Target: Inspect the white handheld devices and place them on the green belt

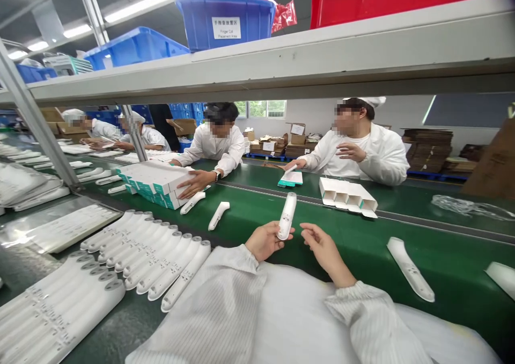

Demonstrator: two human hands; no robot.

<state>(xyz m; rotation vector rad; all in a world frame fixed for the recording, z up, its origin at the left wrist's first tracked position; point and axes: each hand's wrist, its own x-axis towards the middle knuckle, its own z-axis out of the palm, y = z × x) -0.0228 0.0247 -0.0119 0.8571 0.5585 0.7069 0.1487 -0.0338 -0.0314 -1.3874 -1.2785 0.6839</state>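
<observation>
With the thumb and fingers of our left hand (263, 240) we grasp the lower end of a slim, white plastic handheld device (287, 216), raised above a smooth, green belt-like surface (249, 213); it tilts slightly from upright with its marked side toward us, presumably so that face can be seen. Our right hand (319, 248) hovers just beside it, fingers loosely curled around nothing, leaving the markings uncovered. To our left, long, white plastic devices in rows (164, 266) lie side by side, probably to save room
</observation>
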